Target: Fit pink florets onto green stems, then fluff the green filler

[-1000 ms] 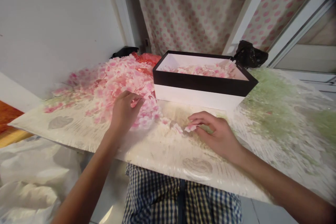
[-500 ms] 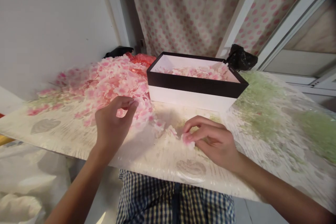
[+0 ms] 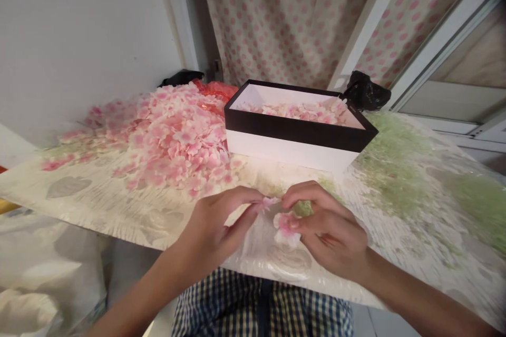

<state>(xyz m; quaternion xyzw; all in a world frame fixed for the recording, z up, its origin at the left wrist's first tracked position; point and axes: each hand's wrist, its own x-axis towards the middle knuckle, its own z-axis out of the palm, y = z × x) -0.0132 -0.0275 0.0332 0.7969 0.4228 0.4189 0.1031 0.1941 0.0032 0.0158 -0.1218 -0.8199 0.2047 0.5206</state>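
Note:
My left hand (image 3: 225, 221) pinches a small pink artificial flower (image 3: 269, 202) between thumb and index finger. Close beside it, my right hand (image 3: 330, 226) holds another artificial flower (image 3: 287, 227), pink in the middle with pale petals, between thumb and fingers. Both hands are above the front part of the table, nearly meeting. A large heap of loose pink flowers (image 3: 179, 139) lies to the left. Behind my hands stands a white box with a black rim (image 3: 300, 129), with more pink flowers (image 3: 304, 111) inside.
Piles of fine green pieces (image 3: 395, 168) spread over the right of the patterned tablecloth (image 3: 130, 216). A black plastic bag (image 3: 366, 92) sits behind the box's right end, and a red plastic bag (image 3: 215, 90) behind the heap. A spotted curtain (image 3: 284, 21) hangs at the back.
My left hand has moved from the heap's edge rightward and nearer to me, bringing a flower up to my right hand. My right hand still holds its flower and has turned slightly.

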